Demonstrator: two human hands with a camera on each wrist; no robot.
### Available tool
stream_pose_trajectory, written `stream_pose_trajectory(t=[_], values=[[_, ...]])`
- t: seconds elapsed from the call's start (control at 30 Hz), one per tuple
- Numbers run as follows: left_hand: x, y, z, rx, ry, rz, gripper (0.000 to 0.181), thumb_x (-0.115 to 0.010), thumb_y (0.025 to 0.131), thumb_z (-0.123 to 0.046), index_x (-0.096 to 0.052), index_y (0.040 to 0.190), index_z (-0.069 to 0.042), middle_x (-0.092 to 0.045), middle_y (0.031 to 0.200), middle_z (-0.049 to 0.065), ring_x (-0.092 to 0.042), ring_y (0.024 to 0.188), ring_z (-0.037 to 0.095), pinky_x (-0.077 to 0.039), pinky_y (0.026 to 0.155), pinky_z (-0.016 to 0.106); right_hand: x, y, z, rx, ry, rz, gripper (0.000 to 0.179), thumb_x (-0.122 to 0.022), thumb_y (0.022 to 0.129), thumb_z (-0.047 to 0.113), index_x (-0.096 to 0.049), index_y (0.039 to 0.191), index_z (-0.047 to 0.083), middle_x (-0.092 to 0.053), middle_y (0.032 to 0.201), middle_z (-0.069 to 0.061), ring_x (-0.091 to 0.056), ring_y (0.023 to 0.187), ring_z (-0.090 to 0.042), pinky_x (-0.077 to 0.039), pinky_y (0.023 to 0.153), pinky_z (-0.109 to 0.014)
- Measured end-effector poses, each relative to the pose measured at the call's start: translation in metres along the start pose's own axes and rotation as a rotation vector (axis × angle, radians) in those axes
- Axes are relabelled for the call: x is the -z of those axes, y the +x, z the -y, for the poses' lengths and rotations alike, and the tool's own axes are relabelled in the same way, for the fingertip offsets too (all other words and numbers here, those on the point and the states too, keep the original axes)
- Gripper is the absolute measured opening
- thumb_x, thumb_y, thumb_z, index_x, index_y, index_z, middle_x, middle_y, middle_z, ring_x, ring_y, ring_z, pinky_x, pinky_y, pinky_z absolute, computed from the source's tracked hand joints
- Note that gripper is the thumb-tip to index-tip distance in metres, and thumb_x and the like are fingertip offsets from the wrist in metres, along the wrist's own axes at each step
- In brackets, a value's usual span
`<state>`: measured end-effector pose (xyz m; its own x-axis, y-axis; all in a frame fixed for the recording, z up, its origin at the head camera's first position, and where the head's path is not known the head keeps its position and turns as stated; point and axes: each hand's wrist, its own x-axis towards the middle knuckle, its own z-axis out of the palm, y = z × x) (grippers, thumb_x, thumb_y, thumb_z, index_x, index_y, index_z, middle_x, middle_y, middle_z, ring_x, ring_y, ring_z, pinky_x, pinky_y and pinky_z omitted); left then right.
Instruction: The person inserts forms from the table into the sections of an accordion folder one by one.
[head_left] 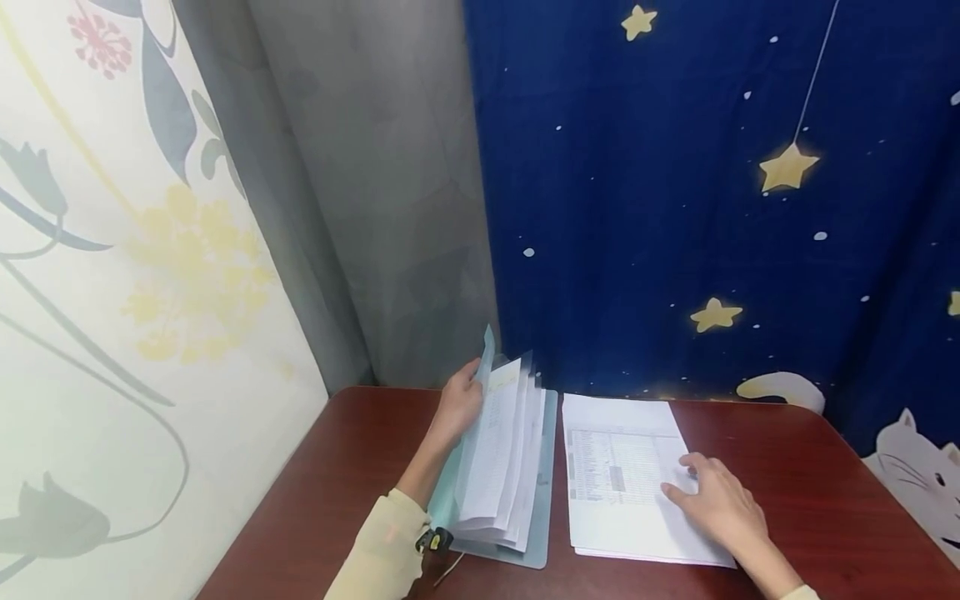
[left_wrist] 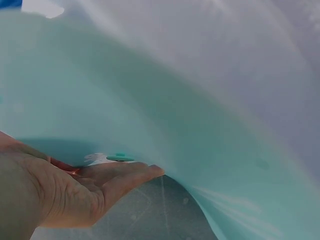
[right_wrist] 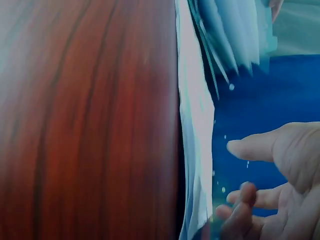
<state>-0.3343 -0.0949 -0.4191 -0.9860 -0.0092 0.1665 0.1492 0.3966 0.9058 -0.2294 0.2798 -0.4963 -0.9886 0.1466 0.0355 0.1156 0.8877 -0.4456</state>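
Note:
My left hand [head_left: 459, 404] grips the raised cover of a pale teal folder [head_left: 543, 508], which stands partly open. Inside the folder, several clear sleeves with printed sheets [head_left: 491, 454] fan upright. Up close in the left wrist view, the translucent cover [left_wrist: 125, 90] curves over my left hand [left_wrist: 85, 192]. To the right of the folder lies a stack of white paper [head_left: 630, 525], its top sheet printed with a table. Over the stack's right edge is my right hand [head_left: 720, 504], fingers loosely bent and holding nothing. In the right wrist view the right hand [right_wrist: 275, 175] is apart from the paper stack [right_wrist: 195, 130].
Everything lies on a dark red wooden table [head_left: 795, 467]. Behind it hang a grey curtain [head_left: 390, 208] and a blue star-patterned curtain [head_left: 645, 208]. A white floral-patterned surface [head_left: 150, 350] rises on the left. A thin cord [head_left: 450, 570] shows below the left wrist.

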Motion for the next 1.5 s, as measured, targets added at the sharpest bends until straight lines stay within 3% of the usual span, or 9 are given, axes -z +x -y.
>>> stream_pose_trajectory(t=[0.2,0.47,0.8,1.0,1.3,1.5], values=[[0.001,0.0,0.001,0.0,-0.018,0.006,0.054,-0.036,0.109,-0.013,-0.041,0.162,-0.004,-0.047,0.163,0.022,-0.055,0.14,0.037,-0.042,0.118,0.058,0.001,-0.004,-0.01,-0.063,-0.108,0.054,0.091,-0.082,0.082,0.06,-0.052,0.136,-0.007,-0.061,0.113,-0.029,-0.06,0.08,-0.033,-0.05,0.066,-0.054],[0.001,-0.001,0.0,-0.001,-0.019,0.006,0.054,-0.035,0.109,-0.012,-0.04,0.162,-0.002,-0.046,0.163,0.023,-0.053,0.143,0.039,-0.041,0.12,0.059,0.005,-0.003,-0.013,-0.073,-0.113,0.09,0.087,-0.082,0.08,0.064,-0.056,0.126,-0.005,-0.066,0.098,-0.018,-0.058,0.075,-0.028,-0.047,0.062,-0.046],[0.003,-0.005,-0.003,0.008,-0.042,0.017,0.053,-0.035,0.111,-0.014,-0.038,0.163,-0.003,-0.047,0.162,0.024,-0.056,0.139,0.041,-0.044,0.116,0.06,0.005,-0.001,-0.019,-0.084,-0.097,0.133,0.093,-0.086,0.077,0.062,-0.052,0.13,-0.006,-0.067,0.101,-0.021,-0.058,0.077,-0.03,-0.046,0.065,-0.046],[0.004,-0.005,-0.002,0.012,-0.035,0.017,0.053,-0.034,0.111,-0.014,-0.038,0.163,-0.004,-0.048,0.16,0.025,-0.06,0.133,0.043,-0.049,0.11,0.059,0.004,0.001,-0.02,-0.101,-0.088,0.14,0.095,-0.087,0.075,0.064,-0.051,0.124,-0.009,-0.065,0.099,-0.022,-0.059,0.078,-0.032,-0.047,0.066,-0.048],[0.004,-0.004,-0.001,0.017,-0.05,0.024,0.053,-0.034,0.111,-0.015,-0.037,0.163,-0.004,-0.047,0.162,0.024,-0.058,0.136,0.043,-0.047,0.112,0.061,0.003,0.0,-0.019,-0.089,-0.094,0.11,0.088,-0.088,0.074,0.062,-0.053,0.117,-0.007,-0.062,0.099,-0.021,-0.057,0.076,-0.031,-0.047,0.064,-0.048],[0.004,-0.004,0.001,0.025,-0.055,0.032,0.053,-0.035,0.112,-0.015,-0.036,0.164,-0.004,-0.047,0.162,0.024,-0.059,0.134,0.044,-0.047,0.112,0.062,0.002,-0.002,-0.017,-0.038,-0.136,0.085,0.077,-0.087,0.082,0.044,-0.057,0.128,-0.01,-0.063,0.109,-0.028,-0.061,0.083,-0.033,-0.052,0.068,-0.054]])
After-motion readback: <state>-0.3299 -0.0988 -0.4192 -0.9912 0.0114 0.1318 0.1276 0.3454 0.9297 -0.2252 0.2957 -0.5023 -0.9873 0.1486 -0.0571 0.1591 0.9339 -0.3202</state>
